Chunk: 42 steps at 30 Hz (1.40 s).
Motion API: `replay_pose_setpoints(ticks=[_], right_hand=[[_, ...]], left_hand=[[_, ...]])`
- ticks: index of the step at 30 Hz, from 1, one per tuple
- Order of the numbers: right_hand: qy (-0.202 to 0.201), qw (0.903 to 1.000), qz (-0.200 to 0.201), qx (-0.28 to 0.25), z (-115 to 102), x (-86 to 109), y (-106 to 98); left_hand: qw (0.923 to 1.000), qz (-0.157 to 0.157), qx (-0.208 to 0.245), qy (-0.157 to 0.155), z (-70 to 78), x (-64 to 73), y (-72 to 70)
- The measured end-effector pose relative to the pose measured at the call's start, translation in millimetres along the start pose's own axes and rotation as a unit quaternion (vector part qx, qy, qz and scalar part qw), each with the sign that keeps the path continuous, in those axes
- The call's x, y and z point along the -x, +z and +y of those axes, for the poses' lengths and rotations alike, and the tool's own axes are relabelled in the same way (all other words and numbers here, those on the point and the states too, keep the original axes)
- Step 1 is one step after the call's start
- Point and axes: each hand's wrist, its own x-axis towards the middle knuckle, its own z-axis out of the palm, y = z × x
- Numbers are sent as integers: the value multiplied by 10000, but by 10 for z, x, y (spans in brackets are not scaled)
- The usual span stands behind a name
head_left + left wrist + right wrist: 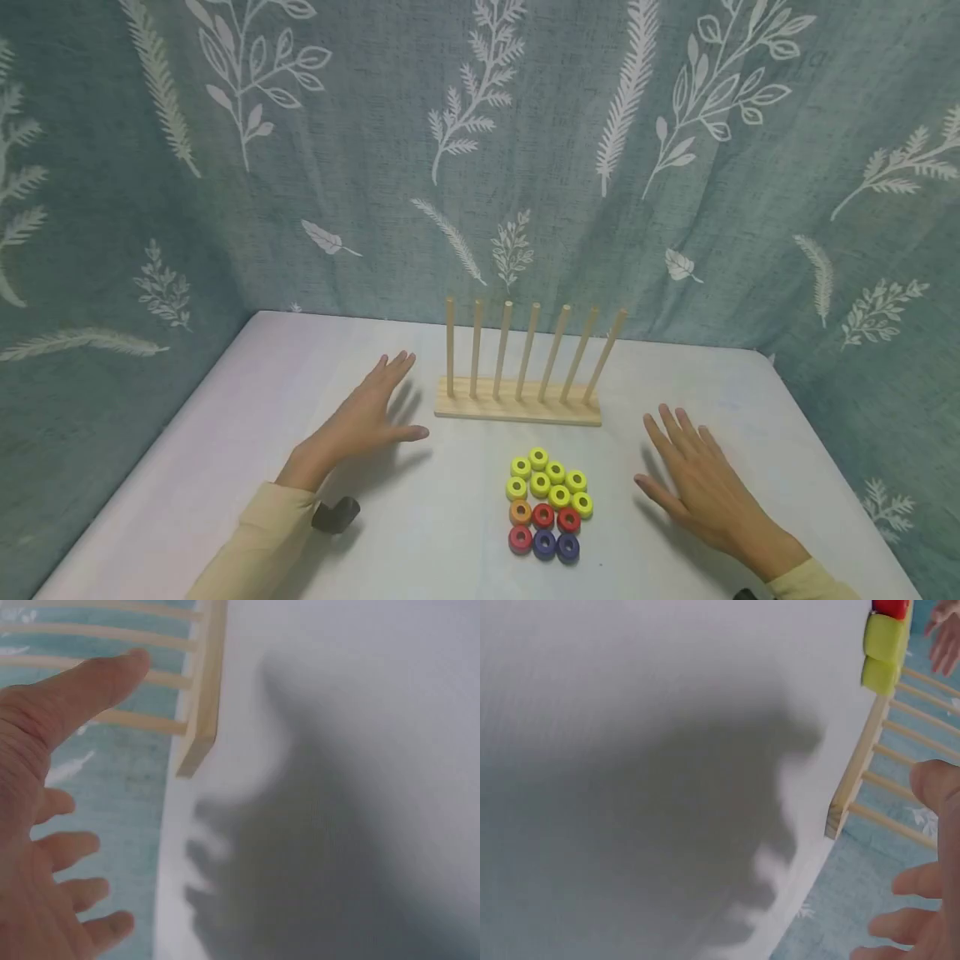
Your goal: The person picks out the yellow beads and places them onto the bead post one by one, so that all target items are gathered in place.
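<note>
A wooden rack [517, 408] with several upright pegs stands toward the back of the table. In front of it lies a cluster of small rings: several yellow rings [540, 484], an orange ring [520, 512], red rings [569, 521] and dark blue rings [544, 544]. My left hand [363, 425] hovers over the table left of the rack, fingers spread, holding nothing. To the right of the rings, my right hand [693, 483] is also held above the table with straight fingers and nothing in it. Both wrist views show the rack's base [206, 690] beyond the hand.
The white table [270, 375] is enclosed at the back and sides by a blue-green curtain [375, 167] with white leaf prints. A small black object [336, 516] sits at the left wrist. Each hand casts a shadow on the tabletop.
</note>
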Motion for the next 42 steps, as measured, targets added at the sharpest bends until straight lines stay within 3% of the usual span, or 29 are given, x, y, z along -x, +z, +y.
replay_pose_setpoints(ticks=[6, 11, 15, 20, 23, 28, 35, 42], right_hand=[[-22, 9973, 231, -690, -112, -29, -1], [-260, 9865, 505, -1538, -227, -90, -7], [-546, 9711, 537, -2263, -336, -145, -6], [-555, 9570, 184, -2842, -485, -190, 12], [-565, 9550, 27, -2912, -563, -203, 39], [-740, 9602, 42, -2695, -643, -188, 105], [-1154, 9640, 393, -2365, -670, -149, 224], [-859, 9712, 113, -2219, -716, -138, 246]], left_hand=[[9964, -22, 834, -132, -7, -193, 120], [9866, -172, 1566, -434, 2, -347, 193], [9849, -214, 1665, -420, -14, -468, 258], [9877, -181, 1545, -136, -20, -616, 344], [9919, -144, 1259, 14, -8, -699, 402], [9965, -158, 822, -54, 8, -782, 479], [9964, -290, 799, -8, -7, -763, 490], [9949, -234, 977, -94, -78, -703, 532]])
